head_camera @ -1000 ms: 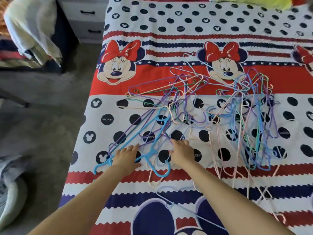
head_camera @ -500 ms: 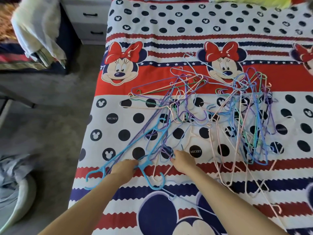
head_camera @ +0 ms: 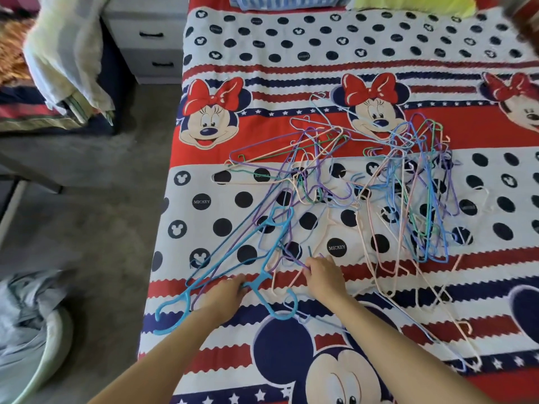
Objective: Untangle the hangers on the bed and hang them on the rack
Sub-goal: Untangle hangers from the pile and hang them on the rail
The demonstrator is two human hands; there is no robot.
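Head cam view: my left hand (head_camera: 226,290) is closed around the bar of a thick blue hanger (head_camera: 264,282) near the front edge of the bed (head_camera: 204,225). My right hand (head_camera: 323,275) has its fingers pinched on thin purple wire hangers (head_camera: 287,252) right beside it. The rest of the hanger tangle (head_camera: 408,193) sits further back and to the right on the cartoon bedspread, all knotted together. Gray floor (head_camera: 87,214) on my left.

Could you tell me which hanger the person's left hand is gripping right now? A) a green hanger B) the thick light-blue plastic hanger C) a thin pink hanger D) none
B: the left hand is closed on the bar of the thick light-blue plastic hanger near the bed edge.
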